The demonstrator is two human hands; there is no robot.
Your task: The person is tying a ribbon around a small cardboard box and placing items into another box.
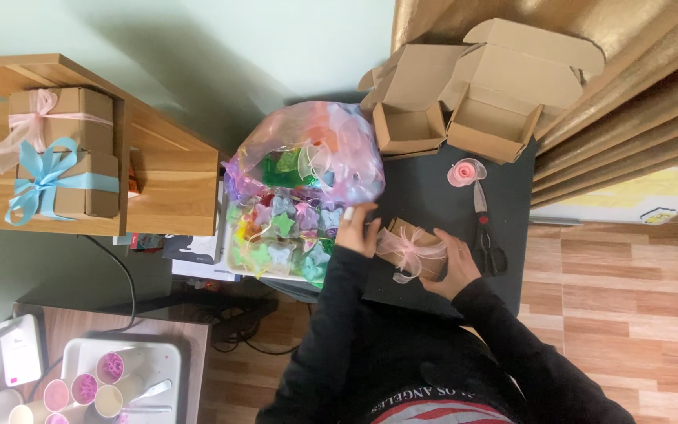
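small brown box (421,253) w/ a pale pink ribbon bow (408,250) on top sits on the black table (425,192), between your two hands, near the table's front edge. your left hand (357,230) presses its left end, fingers curled on the cardboard; your right hand (454,265) wraps the right end, so both hands are clamped on the box, one per end. risks as i judge them: the bow looks loose and floppy, so a squeeze or a thumb dragging across the top could flatten a loop or pull the knot slack; the box is close to the edge nearest you, so a slip of either grip could tip it off toward your lap. scissors (486,235) lie just beside your right hand, blades pointing away, and the pink ribbon spool (465,172) sits beyond them; a wide move w/ the right wrist could knock either one. the plastic bag of coloured bows (308,161) bulges right next to your left hand and could snag or spill over the tray of bows (276,243). hard to tell: the knot itself, the box's underside and your fingertips behind it are hidden; can't say if the lid is fully closed. two open cardboard boxes (464,102) at the back show no contents from here.
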